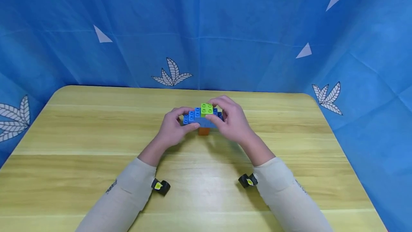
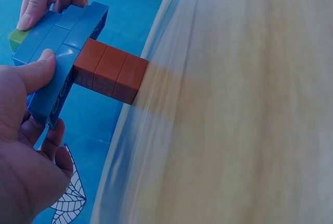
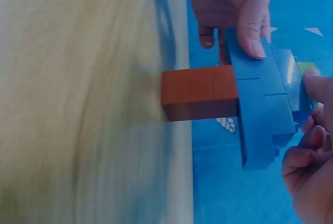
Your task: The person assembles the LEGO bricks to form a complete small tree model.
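Note:
A stepped body of blue toy bricks [image 1: 202, 121] stands on a column of several orange-brown bricks [image 2: 111, 71], near the middle of the table. At the very top is a light green brick [image 1: 206, 109]. My left hand [image 1: 171, 129] grips the left end of the blue layers, thumb on the near face and fingers behind. My right hand [image 1: 234, 121] pinches the green brick between thumb and fingers, as the right wrist view also shows at the green brick's edge [image 3: 306, 67]. Its fingers hide part of the blue bricks' right side.
The wooden table [image 1: 96, 135] extends widely around the bricks. Behind it hangs a blue cloth [image 1: 225, 63] printed with white leaves and triangles. Black straps with small yellow marks [image 1: 161, 187] [image 1: 248, 180] sit at both sleeve cuffs.

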The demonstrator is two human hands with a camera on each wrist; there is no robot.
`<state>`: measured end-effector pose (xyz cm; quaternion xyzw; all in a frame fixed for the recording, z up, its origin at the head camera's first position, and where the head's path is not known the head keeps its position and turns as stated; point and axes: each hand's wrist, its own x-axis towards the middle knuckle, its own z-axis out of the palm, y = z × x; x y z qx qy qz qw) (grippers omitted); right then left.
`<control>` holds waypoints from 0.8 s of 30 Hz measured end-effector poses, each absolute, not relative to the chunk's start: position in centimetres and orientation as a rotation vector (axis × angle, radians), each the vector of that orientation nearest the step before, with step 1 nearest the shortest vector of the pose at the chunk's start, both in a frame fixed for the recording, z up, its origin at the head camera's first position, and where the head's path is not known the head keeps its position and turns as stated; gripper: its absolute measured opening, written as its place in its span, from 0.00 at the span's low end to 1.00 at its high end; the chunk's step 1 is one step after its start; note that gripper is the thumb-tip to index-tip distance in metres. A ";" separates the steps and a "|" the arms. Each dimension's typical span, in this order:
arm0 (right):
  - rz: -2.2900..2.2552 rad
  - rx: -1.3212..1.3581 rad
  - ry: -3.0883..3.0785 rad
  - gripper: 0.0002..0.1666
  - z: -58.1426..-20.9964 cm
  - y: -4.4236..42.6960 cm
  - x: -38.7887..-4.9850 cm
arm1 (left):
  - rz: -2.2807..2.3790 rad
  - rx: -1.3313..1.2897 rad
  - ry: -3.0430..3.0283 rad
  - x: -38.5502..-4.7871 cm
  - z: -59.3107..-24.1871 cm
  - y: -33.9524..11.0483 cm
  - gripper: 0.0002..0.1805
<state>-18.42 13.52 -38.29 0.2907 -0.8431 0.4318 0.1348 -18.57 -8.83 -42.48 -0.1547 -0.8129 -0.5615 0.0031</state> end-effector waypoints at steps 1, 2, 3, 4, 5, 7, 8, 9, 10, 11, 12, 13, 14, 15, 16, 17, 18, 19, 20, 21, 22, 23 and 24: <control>1.242 0.844 -2.436 0.17 -38.4 13.5 -18.4 | -1.755 -0.488 -2.550 -18.6 -42.4 -8.9 0.23; 1.232 0.845 -2.431 0.18 -38.4 13.5 -18.4 | -1.752 -0.488 -2.552 -18.6 -42.3 -8.9 0.23; 1.224 0.846 -2.426 0.18 -38.4 13.4 -18.4 | -1.744 -0.490 -2.557 -18.6 -42.3 -8.9 0.23; 1.213 0.843 -2.425 0.18 -38.5 13.4 -18.4 | -1.737 -0.493 -2.560 -18.7 -42.2 -8.9 0.23; 1.208 0.842 -2.424 0.19 -38.4 13.4 -18.4 | -1.729 -0.501 -2.562 -18.7 -42.2 -9.0 0.24; 1.195 0.830 -2.435 0.20 -38.4 13.5 -18.4 | -1.720 -0.502 -2.564 -18.7 -42.2 -9.0 0.24; 1.196 0.820 -2.448 0.22 -38.4 13.6 -18.3 | -1.719 -0.500 -2.570 -18.7 -42.2 -9.0 0.24; 1.203 0.806 -2.463 0.24 -38.5 13.7 -18.2 | -1.717 -0.501 -2.576 -18.7 -42.3 -9.0 0.25; 1.214 0.787 -2.478 0.27 -38.6 13.8 -18.0 | -1.719 -0.497 -2.582 -18.6 -42.3 -9.1 0.25; 1.237 0.762 -2.490 0.30 -38.7 13.9 -17.9 | -1.721 -0.494 -2.590 -18.6 -42.3 -9.1 0.26; 1.259 0.734 -2.500 0.32 -38.9 14.1 -17.7 | -1.720 -0.488 -2.596 -18.6 -42.4 -9.2 0.27; 1.285 0.703 -2.506 0.35 -39.1 14.4 -17.5 | -1.718 -0.486 -2.600 -18.6 -42.4 -9.3 0.27; 1.305 0.670 -2.512 0.36 -39.3 14.7 -17.4 | -1.718 -0.487 -2.600 -18.6 -42.5 -9.4 0.28; 1.321 0.638 -2.516 0.37 -39.5 14.9 -17.3 | -1.715 -0.488 -2.597 -18.6 -42.5 -9.6 0.29; 1.334 0.608 -2.518 0.37 -39.7 15.2 -17.1 | -1.714 -0.485 -2.591 -18.6 -42.5 -9.7 0.29; 1.339 0.579 -2.523 0.37 -39.9 15.5 -17.0 | -1.711 -0.487 -2.586 -18.7 -42.5 -9.9 0.29; 1.336 0.554 -2.529 0.37 -40.1 15.8 -16.9 | -1.709 -0.488 -2.579 -18.7 -42.5 -10.2 0.29; 1.332 0.530 -2.540 0.36 -40.3 16.2 -16.8 | -1.712 -0.491 -2.573 -18.7 -42.5 -10.4 0.29; 1.325 0.510 -2.549 0.36 -40.5 16.5 -16.7 | -1.709 -0.492 -2.573 -18.7 -42.5 -10.7 0.29; 1.320 0.491 -2.559 0.35 -40.7 16.8 -16.6 | -1.703 -0.494 -2.579 -18.7 -42.5 -10.9 0.28; 1.320 0.474 -2.570 0.35 -40.9 17.1 -16.5 | -1.693 -0.491 -2.590 -18.7 -42.4 -11.1 0.28; 1.315 0.456 -2.583 0.34 -41.2 17.4 -16.5 | -1.681 -0.489 -2.607 -18.6 -42.4 -11.3 0.27; 1.313 0.445 -2.592 0.33 -41.3 17.6 -16.4 | -1.667 -0.485 -2.625 -18.6 -42.3 -11.5 0.26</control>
